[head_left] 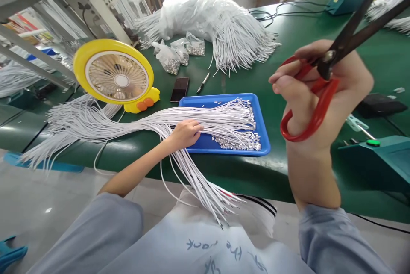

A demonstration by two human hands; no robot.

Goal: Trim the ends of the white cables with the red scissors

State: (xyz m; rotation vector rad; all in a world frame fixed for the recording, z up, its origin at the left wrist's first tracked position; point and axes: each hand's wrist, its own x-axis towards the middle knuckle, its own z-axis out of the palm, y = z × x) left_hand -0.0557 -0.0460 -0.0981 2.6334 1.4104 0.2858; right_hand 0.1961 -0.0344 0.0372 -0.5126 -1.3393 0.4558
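My right hand (pixel 320 90) is raised at the right, close to the camera. Its fingers are closed through the red handles of a pair of scissors (pixel 333 54), whose dark blades point up and to the right, slightly apart. My left hand (pixel 186 134) has its fingers curled on a long bundle of white cables (pixel 147 122). Many cable ends with small metal terminals (pixel 237 142) lie in a blue tray (pixel 264 148). Another part of the bundle hangs over the table's front edge, toward my lap. My left fingertips are partly hidden.
Behind the tray are a phone (pixel 180 89), a pen (pixel 203 83), bags of metal parts (pixel 171 61) and a plastic-wrapped cable bundle (pixel 195 15). A yellow fan (pixel 117 78) stands at the left. A green machine (pixel 381 158) occupies the right of the green table (pixel 297 22).
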